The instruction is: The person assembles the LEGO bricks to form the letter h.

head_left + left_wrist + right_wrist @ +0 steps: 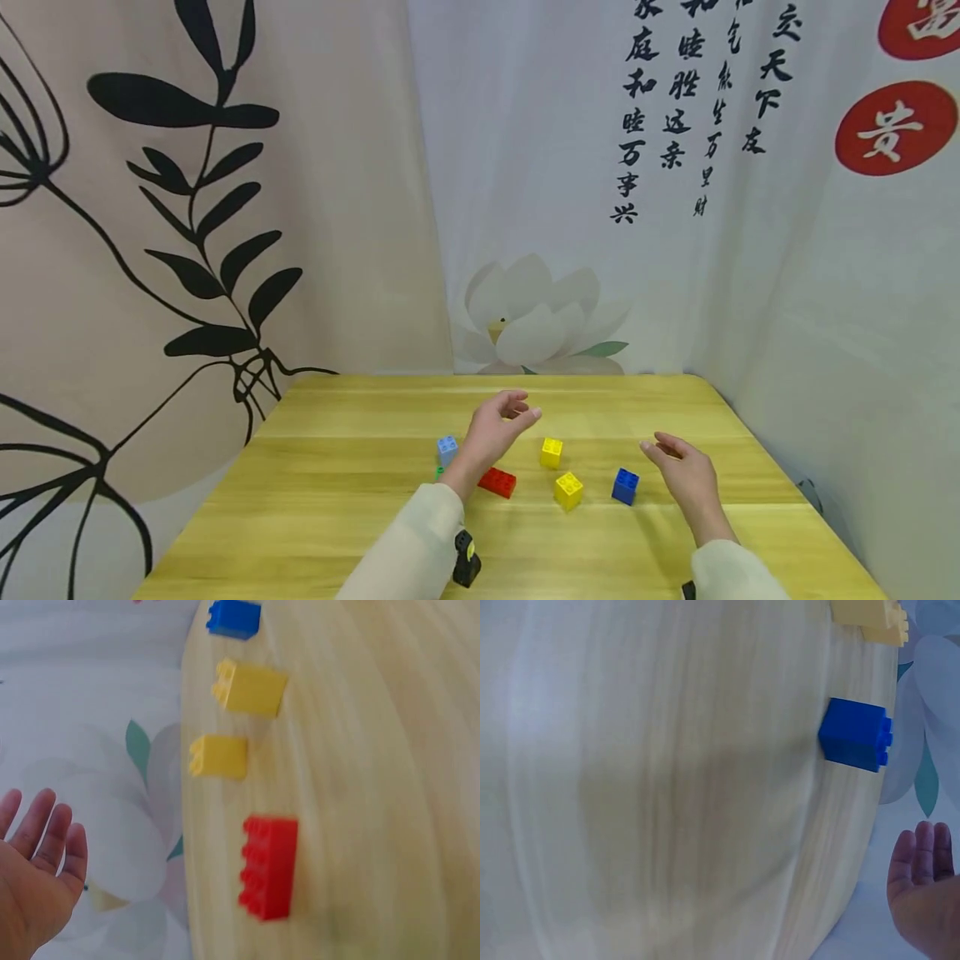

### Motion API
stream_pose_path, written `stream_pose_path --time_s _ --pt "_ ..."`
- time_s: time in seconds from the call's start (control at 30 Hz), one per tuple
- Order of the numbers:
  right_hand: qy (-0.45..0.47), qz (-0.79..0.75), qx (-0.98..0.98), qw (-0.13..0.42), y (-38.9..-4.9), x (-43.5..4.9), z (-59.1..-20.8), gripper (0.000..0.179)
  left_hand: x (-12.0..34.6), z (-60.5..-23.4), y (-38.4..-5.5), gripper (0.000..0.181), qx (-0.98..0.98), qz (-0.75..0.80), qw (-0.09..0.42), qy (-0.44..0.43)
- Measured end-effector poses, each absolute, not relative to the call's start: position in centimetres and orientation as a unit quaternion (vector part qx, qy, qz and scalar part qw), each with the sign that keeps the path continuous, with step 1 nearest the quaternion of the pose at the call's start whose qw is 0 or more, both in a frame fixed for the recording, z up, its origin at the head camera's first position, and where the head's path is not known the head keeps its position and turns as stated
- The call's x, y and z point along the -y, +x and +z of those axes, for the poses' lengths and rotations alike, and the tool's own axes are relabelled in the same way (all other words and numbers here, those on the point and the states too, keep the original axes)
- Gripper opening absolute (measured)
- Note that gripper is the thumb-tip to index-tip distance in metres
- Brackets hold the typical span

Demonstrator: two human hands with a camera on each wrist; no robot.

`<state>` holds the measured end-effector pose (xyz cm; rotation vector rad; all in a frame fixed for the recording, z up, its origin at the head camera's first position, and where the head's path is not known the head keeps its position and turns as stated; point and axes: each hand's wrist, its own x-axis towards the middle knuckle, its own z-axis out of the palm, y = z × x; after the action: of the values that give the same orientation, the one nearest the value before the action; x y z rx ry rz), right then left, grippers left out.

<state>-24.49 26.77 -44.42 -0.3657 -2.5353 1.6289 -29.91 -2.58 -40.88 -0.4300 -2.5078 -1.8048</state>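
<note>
In the head view my left hand (497, 429) hovers above the table, fingers loosely bent, holding nothing. Close beneath it lies a red building block (497, 482), longer than the others. A light blue block (447, 450) stands left of that hand, and a green block (439, 472) is mostly hidden behind the wrist. Two yellow blocks, one farther back (551, 452) and one nearer (568, 491), sit between the hands. My right hand (686, 475) is raised to the right of a dark blue block (625, 487), apart from it, with relaxed fingers and nothing in them.
The wooden table (315, 517) reaches back to a printed curtain (360, 208) with plants and writing. More curtain hangs along the right side. A black wrist camera (467, 560) is strapped under the left sleeve.
</note>
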Motion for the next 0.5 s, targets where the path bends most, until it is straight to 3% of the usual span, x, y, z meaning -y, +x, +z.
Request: stream_pose_path --time_s 0.5 --pt "-0.135 0.6 0.788 0.041 -24.1 -26.1 -46.9 0.072 -1.1 -45.9 -28.5 0.047 0.766 -0.637 -0.003 -0.087"
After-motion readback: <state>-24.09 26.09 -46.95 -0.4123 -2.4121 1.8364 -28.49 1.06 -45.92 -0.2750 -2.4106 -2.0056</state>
